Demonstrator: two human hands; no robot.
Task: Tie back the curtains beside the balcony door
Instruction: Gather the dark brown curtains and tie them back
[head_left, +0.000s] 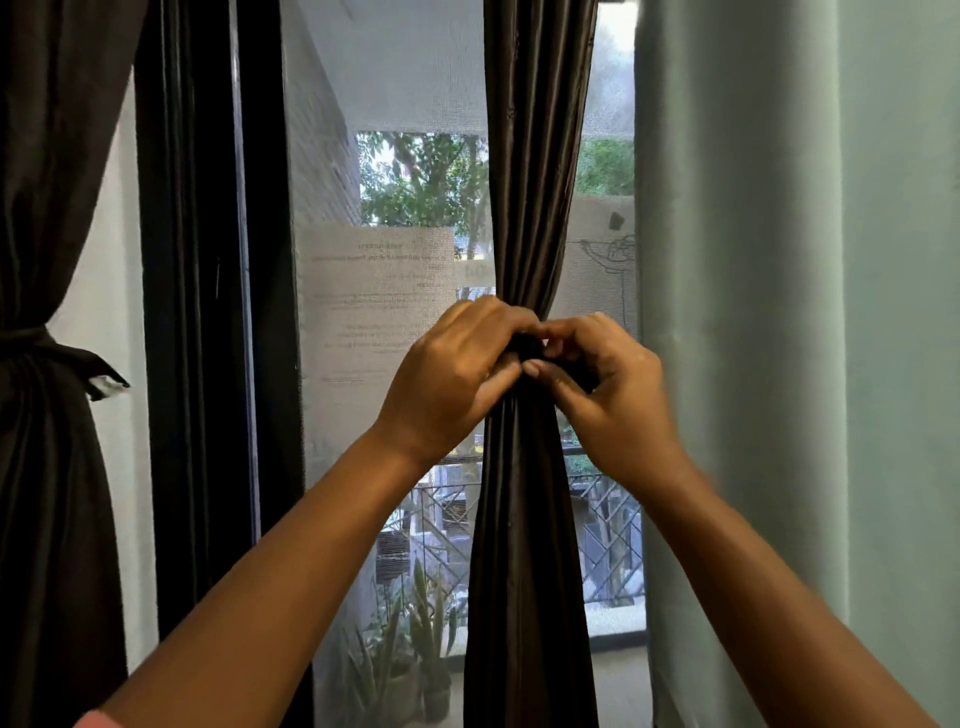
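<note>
Left hand (457, 374) and right hand (613, 395) both pinch tie at gathered curtain (524, 545) waist, beside wall (779, 364); cinch evenly, snug.

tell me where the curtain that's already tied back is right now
In the head view the tied curtain hangs at the far left edge, left of the dark door frame, cinched by its tie band; both hands work on the middle curtain.
</note>
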